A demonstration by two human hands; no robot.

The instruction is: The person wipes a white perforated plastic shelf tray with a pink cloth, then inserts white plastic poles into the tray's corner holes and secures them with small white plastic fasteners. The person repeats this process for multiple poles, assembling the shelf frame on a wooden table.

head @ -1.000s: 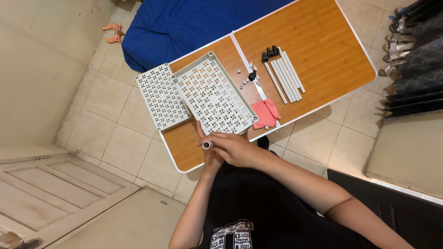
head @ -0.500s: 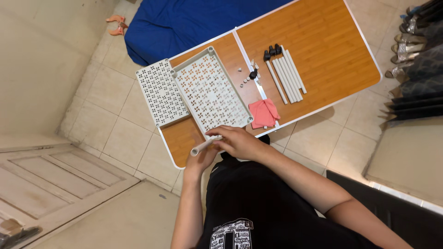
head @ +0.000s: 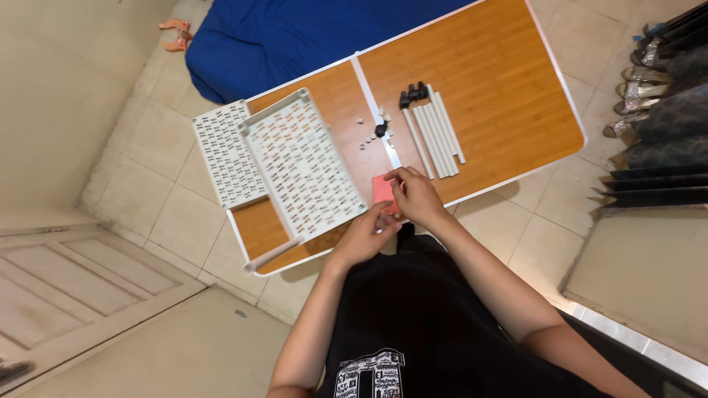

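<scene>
My right hand (head: 419, 197) rests at the near table edge with its fingers closed on a pink cloth (head: 382, 189). My left hand (head: 363, 237) sits just beside it, fingers loose and pointing at the cloth's near corner, holding nothing. A single white tube (head: 274, 253) lies along the near-left edge of the wooden table (head: 487, 66), apart from both hands. A large white perforated tray (head: 302, 166) lies left of the cloth, with a smaller perforated panel (head: 223, 151) beside it.
Several white tubes (head: 431, 133) lie side by side mid-table with black caps (head: 412, 94) at their far ends and small white pieces (head: 367, 138) nearby. Blue bedding (head: 295, 37) lies beyond the table. Shoes (head: 640, 55) line the right, and a door panel (head: 88, 287) lies at the left.
Both hands let go of the white tube, which now lies at the table's near-left edge. Both hands moved right to the pink cloth. The view shifted slightly.
</scene>
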